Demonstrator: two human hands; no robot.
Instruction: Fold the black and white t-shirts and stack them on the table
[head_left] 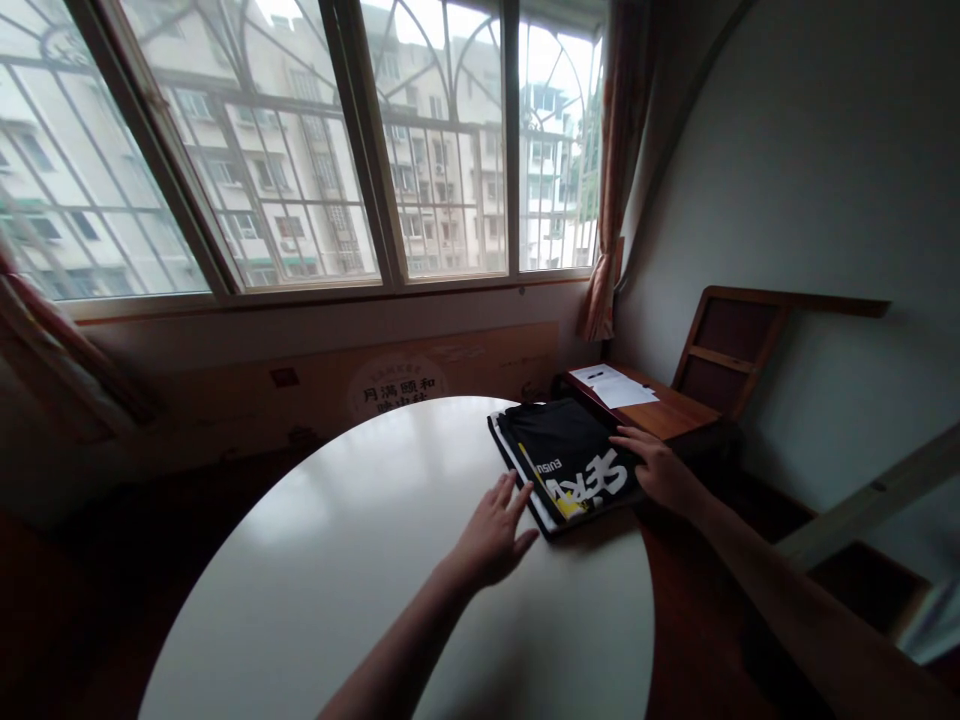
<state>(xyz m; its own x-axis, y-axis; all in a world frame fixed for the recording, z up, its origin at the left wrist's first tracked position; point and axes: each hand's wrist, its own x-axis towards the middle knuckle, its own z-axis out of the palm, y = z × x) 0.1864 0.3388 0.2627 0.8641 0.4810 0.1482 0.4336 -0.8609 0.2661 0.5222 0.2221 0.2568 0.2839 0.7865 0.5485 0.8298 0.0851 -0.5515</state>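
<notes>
A stack of folded clothes (566, 440) lies on the right side of the round white table (315, 560). On top is a black garment with white and yellow lettering; a white layer and a dark one show beneath its left edge. My left hand (495, 530) is at the near left edge of the stack, fingers spread and thumb apart, holding nothing. At the right edge, my right hand (656, 470) has its fingers stretched out over the black cloth. Whether its thumb reaches under the stack is hidden.
Beyond the table, a wooden chair (735, 340) stands by the wall, near a brown wooden surface (675, 405) with white papers (615, 388) and a pen on it. Barred windows (442, 150) and patterned curtains (604, 280) are at the back. The table's rounded edge runs close beside the stack.
</notes>
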